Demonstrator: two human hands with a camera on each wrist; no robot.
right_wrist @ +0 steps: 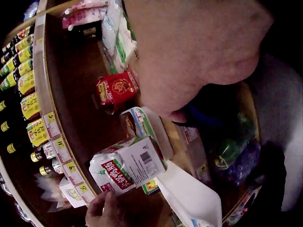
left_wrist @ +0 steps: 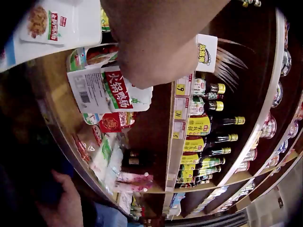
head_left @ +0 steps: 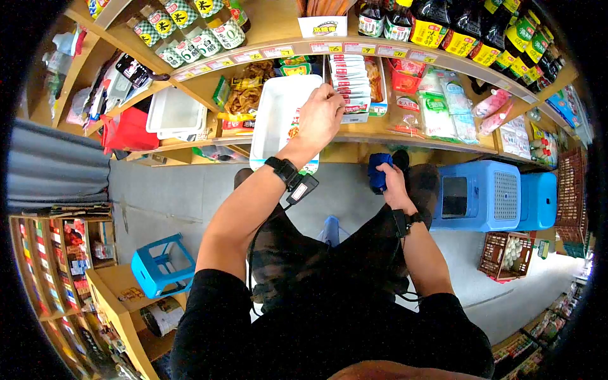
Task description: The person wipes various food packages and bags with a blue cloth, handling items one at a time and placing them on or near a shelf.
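Observation:
My left hand reaches over the right rim of a white tray with bent fingers. Its fingertips are at the left end of a row of white-and-red food sachets standing in an open display box; whether they pinch a sachet I cannot tell. In the left wrist view, the hand's forepart hides the box's upper corner. A printed food packet lies inside the tray. Low over the floor, in front of the shelf, my right hand grips a dark blue, cloth-like bundle.
Sauce bottles and clear bottles line the shelf above. Red packs and white bags lie right of the box. White bins stand left. Blue stools and a brown crate stand on the floor.

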